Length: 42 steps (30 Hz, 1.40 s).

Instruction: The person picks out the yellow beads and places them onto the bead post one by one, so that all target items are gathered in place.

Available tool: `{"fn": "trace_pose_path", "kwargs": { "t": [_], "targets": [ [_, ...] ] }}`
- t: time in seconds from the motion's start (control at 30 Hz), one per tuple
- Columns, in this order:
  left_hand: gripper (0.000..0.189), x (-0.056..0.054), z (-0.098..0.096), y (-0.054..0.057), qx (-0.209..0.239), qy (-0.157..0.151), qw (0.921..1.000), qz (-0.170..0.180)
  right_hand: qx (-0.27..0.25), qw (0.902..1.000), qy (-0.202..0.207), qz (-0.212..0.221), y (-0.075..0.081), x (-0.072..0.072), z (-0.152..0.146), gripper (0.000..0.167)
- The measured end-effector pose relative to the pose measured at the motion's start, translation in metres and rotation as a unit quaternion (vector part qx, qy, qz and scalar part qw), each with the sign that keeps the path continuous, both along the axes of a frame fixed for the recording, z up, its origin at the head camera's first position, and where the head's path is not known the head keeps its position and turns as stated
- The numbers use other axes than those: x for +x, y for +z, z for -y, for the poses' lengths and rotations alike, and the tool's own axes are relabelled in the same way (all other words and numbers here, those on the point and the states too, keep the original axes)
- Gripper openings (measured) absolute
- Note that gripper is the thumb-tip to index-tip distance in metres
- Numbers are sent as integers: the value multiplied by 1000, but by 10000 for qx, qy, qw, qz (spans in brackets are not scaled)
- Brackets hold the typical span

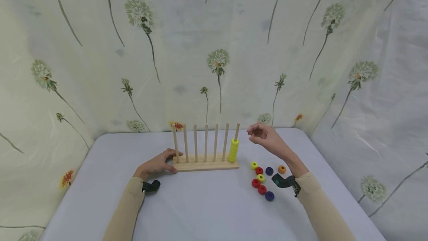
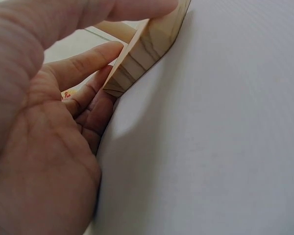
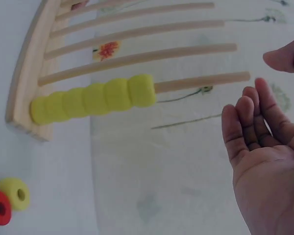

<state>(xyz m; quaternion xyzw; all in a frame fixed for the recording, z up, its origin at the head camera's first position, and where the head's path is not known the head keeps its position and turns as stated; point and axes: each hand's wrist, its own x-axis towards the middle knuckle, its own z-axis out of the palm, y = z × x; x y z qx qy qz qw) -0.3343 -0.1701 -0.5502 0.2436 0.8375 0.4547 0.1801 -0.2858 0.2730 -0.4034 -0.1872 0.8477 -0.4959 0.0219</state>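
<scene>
A wooden peg stand [image 1: 205, 166] rests on the table, with several upright pegs in a row. Yellow beads [image 1: 233, 151] are stacked on its rightmost peg, whose bare upper part shows above them. My left hand [image 1: 157, 165] holds the base's left end, thumb in front and fingers behind; the left wrist view shows the wooden end [image 2: 144, 51] between them. To the right of the yellow stack's peg tip, my right hand [image 1: 269, 140] hovers with relaxed fingers. In the right wrist view a gap parts thumb from fingers [image 3: 231, 129], and nothing is held.
Loose beads lie right of the stand: yellow [image 1: 260, 178], red [image 1: 262, 189], dark blue [image 1: 269, 196] and an orange one [image 1: 282, 169] under the right forearm. A flower-printed curtain [image 1: 187, 66] hangs behind the white table [image 1: 200, 207].
</scene>
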Motion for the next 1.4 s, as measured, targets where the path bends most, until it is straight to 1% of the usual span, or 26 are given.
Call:
{"fn": "trace_pose_path", "kwargs": {
  "t": [0.17,0.3,0.5,0.6,0.7,0.9,1.07,1.17,1.3,1.4],
  "targets": [
    [66,-2,1,-3,-28,-46,10000,-72,197,9997,37,113,-25,14,-18,30],
    [66,-3,1,-4,-15,-85,9999,-116,280,9994,75,203,-49,23,-35,29],
    [66,-3,-1,-3,-18,-79,9999,-105,458,9974,-164,533,-88,37,-57,29],
    [66,-2,-1,-2,-52,-62,9999,-121,476,9956,-296,755,-103,46,-65,29],
    [66,-2,-1,-3,-71,-57,9998,-149,481,9943,-310,902,-115,51,-72,30],
    [66,0,-1,-3,-72,-14,9999,-143,360,9918,-296,1189,-133,53,-77,36],
    [67,2,-2,-1,-33,66,10000,-47,438,9920,-430,1103,-141,51,-73,36],
    [67,3,-3,0,-79,82,9999,-49,622,9922,-506,951,-144,50,-69,35],
    [68,2,-3,-1,-157,123,9998,-30,805,9898,-761,900,-145,50,-62,35],
    [68,1,-3,-1,-132,176,9997,85,875,9880,-890,909,-143,50,-58,35]
  ]
}}
